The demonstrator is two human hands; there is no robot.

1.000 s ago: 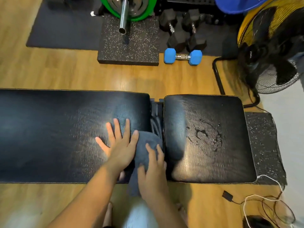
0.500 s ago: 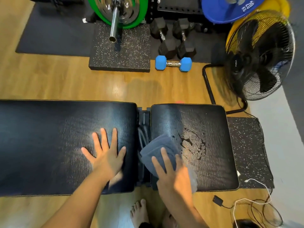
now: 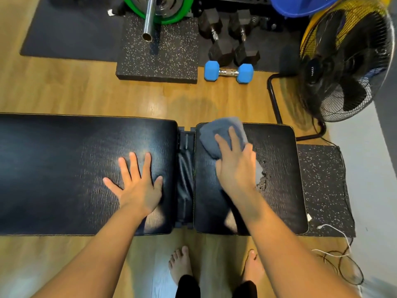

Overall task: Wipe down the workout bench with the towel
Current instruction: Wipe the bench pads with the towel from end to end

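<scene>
The black padded workout bench lies across the view in two parts: a long back pad (image 3: pixel 64 173) on the left and a shorter seat pad (image 3: pixel 279 190) on the right, with a gap between them. A grey-blue towel (image 3: pixel 217 130) is bunched at the seat pad's far left corner. My right hand (image 3: pixel 234 164) presses flat on the towel. Wet droplets (image 3: pixel 263 183) show on the seat pad just right of that hand. My left hand (image 3: pixel 137 186) rests flat with fingers spread on the back pad, near its right end, holding nothing.
A floor fan (image 3: pixel 348 61) stands at the far right. Beyond the bench lie a blue dumbbell (image 3: pixel 228 72), black dumbbells (image 3: pixel 221 50), a barbell with a green plate (image 3: pixel 150 16) and rubber mats (image 3: pixel 156 59). Cables (image 3: pixel 335 254) trail at the right. My bare feet (image 3: pixel 180 265) stand on the wooden floor.
My right hand has pushed the towel from the gap and near edge onto the seat pad and up to its far left corner. My left hand has stayed flat on the back pad.
</scene>
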